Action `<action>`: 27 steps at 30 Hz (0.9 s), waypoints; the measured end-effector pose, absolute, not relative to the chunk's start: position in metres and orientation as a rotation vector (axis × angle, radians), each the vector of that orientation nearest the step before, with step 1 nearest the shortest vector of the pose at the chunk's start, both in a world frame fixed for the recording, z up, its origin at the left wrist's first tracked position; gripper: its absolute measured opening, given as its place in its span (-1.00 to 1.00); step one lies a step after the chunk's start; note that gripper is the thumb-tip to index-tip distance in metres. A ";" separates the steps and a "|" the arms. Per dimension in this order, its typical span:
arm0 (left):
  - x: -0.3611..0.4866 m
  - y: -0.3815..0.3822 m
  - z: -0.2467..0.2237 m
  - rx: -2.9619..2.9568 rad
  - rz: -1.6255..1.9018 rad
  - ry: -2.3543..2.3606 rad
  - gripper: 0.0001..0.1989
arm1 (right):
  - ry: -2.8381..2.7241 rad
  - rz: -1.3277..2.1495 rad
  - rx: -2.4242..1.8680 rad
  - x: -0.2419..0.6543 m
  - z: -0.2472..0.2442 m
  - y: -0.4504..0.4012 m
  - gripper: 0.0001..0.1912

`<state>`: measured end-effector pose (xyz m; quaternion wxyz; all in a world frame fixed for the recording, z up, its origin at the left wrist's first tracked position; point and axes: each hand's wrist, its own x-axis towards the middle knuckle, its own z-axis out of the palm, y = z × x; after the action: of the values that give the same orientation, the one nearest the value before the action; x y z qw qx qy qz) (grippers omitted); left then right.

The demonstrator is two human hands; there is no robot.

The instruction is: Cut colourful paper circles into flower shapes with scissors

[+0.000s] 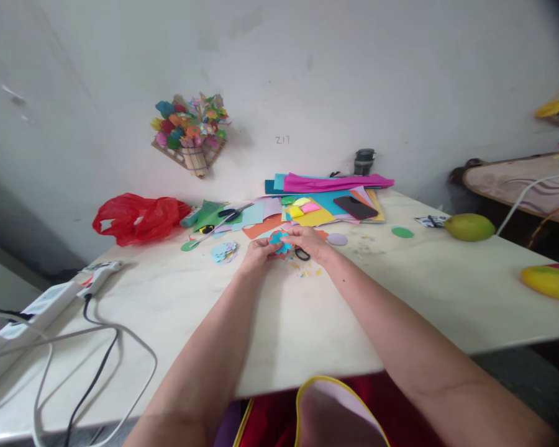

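A blue paper flower point(281, 242) is held over the counter point(289, 335), between the fingers of the 2 hands. Its left edge is pinched by the left hand point(259, 253), and its right edge by the right hand point(310, 243). The outline is cut into rounded lobes, the colour is bright and even, and orange-red paper point(285, 253) is seen around its rim; whether the 2 are joined or merely overlapped cannot be told. The exact grip of the fingertips is blurred, and parts of the edge are covered by them.

Just below the right fingers, a black loop point(302, 254), like a scissors handle, is partly hidden by the hand; whatever it is attached to cannot be made out. Small paper scraps point(306, 270) are strewn nearer the wearer than the fingers, too tiny for their shapes to be read. To the left of the fingers, a heap of pale blue cut pieces point(224, 252) is piled, the lower ones covered. A lilac disc point(338, 239) is laid right of the fingers. Far to their right, a yellow fruit point(550, 282) is cut off by the picture's edge; far to their left, a white power strip point(46, 304) is crossed by cables.
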<state>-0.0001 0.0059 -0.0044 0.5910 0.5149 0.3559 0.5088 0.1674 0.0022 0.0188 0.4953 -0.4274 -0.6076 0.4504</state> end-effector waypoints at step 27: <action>0.000 0.009 -0.005 1.085 1.365 0.833 -0.59 | -1.468 0.889 -1.220 0.166 0.016 0.006 -0.75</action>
<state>-0.0004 0.0091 -0.0053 0.5685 0.4620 0.3545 0.5812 0.1661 0.0063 0.0162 0.4948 -0.5034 -0.6058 0.3670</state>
